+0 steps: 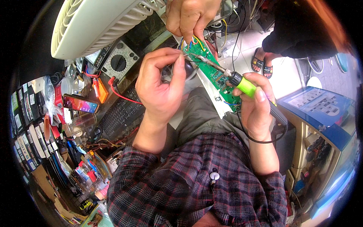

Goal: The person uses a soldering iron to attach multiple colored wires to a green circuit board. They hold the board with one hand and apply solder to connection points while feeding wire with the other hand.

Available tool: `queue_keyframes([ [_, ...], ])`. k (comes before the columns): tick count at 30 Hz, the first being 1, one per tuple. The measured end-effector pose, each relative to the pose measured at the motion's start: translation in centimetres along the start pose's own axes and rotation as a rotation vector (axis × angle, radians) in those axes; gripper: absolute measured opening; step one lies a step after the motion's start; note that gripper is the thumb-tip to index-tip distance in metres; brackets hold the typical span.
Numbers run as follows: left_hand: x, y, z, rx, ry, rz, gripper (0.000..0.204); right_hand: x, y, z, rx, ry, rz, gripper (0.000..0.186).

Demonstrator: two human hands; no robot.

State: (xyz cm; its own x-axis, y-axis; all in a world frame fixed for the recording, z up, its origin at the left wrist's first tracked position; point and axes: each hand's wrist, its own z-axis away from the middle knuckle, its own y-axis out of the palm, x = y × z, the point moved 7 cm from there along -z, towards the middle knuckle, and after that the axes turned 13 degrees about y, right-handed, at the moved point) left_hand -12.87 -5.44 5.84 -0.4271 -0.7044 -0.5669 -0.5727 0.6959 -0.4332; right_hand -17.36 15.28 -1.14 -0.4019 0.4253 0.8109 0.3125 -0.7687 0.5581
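Note:
My right hand point(257, 104) is closed around the green and black handle of a soldering iron point(244, 86). Its metal tip points up and left, over the far part of a green circuit board point(213, 72). The board lies in a white plastic housing point(219, 101) above my lap. Close to the iron's tip, my left hand point(160, 77) pinches a thin silvery wire point(186, 55) between thumb and forefinger. Another person's hand point(191, 17) reaches in from the top, its fingers at the coloured wires point(195, 41) on the board's far end.
A white fan point(102, 26) looms at the upper left. Below it are a multimeter point(120, 62), a red test lead point(123, 96), a keyboard point(121, 113) and a lit phone point(80, 103). A blue-topped glass cabinet point(317, 109) stands right. Sandalled feet point(262, 62) are on the floor.

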Motion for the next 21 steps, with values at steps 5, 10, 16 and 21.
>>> queue_keyframes([
  [5, -0.4, -0.5, -0.2, -0.042, 0.088, -0.076, 0.011, -0.3, -0.3, -0.1, 0.009, 0.004, -0.06, 0.048],
  [10, -0.8, -2.5, 0.5, -0.311, -0.007, 0.012, 0.009, -0.3, -0.3, -0.1, 0.002, -0.005, -0.049, 0.049],
  [16, 0.2, -2.1, 1.2, -0.233, -0.148, 0.053, 0.011, -0.3, -0.1, -0.1, 0.008, 0.011, -0.03, 0.049],
  [21, -0.2, -1.8, 1.1, -0.175, -0.215, 0.075, 0.015, -0.2, -0.1, -0.1, 0.001, 0.012, -0.006, 0.049],
])
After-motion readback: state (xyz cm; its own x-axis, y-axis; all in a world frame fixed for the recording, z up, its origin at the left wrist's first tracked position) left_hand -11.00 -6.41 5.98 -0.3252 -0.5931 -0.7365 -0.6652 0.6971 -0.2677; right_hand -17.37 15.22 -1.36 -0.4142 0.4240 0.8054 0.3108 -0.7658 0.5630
